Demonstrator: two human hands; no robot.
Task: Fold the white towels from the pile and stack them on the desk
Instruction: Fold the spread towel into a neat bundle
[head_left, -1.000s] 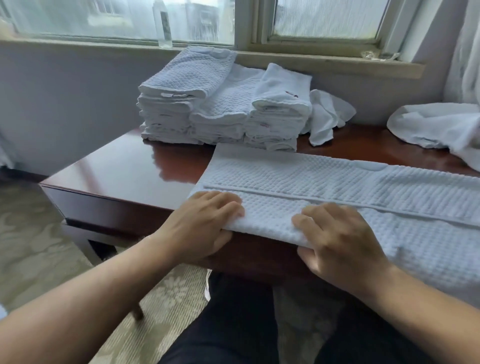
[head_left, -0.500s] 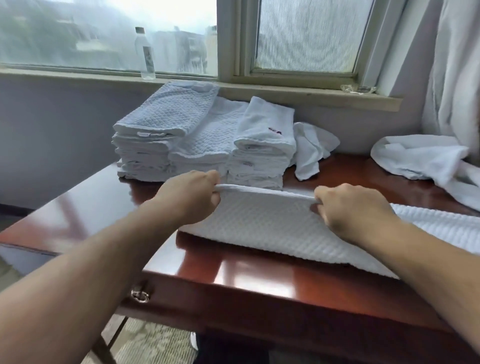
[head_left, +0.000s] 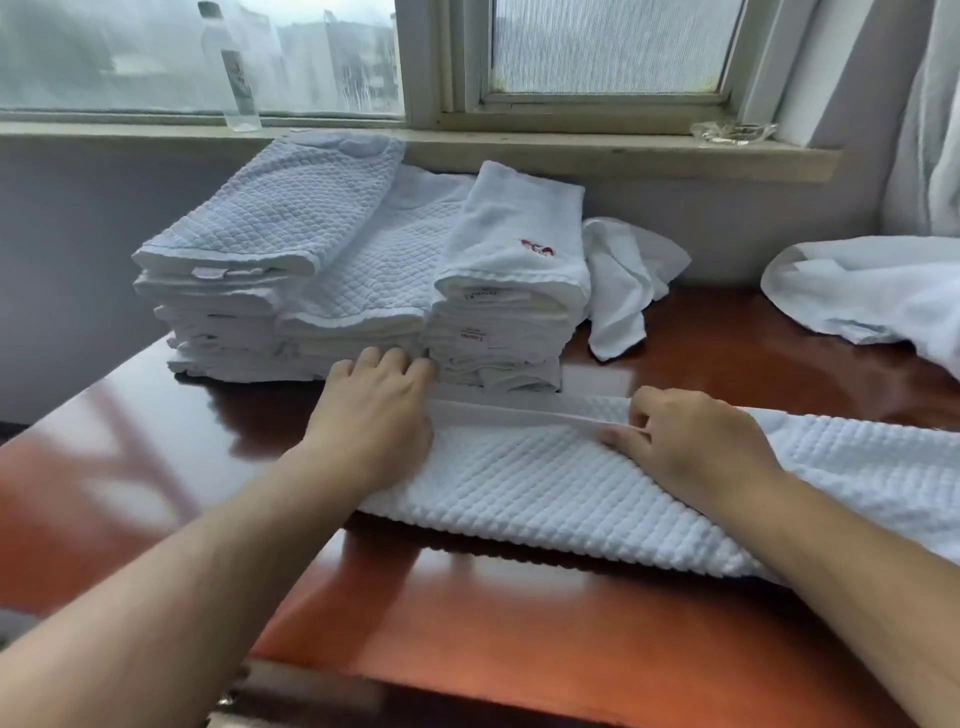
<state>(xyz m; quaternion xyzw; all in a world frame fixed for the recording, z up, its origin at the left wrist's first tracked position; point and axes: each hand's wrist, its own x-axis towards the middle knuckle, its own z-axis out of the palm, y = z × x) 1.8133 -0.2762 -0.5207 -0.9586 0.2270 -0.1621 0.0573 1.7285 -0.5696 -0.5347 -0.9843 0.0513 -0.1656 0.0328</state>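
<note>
- Waffle-weave towel (head_left: 571, 493): lies flat on the desk (head_left: 156, 467) just before the folded stacks (head_left: 363, 270); long axis runs left to right, trailing off toward the right edge of view.
- Far hem: a doubled edge, raised slightly between the two hands.
- Left hand (head_left: 374, 415): on the towel's left end, fingers curled over the hem; grip partly hidden.
- Right hand (head_left: 691, 441): further right along the hem, thumb and fingers pinching it.
- Judgement: left hand nearer the stacks; the coming fold likely runs along the long axis.
- Unfolded pile (head_left: 872, 286): far right.
</note>
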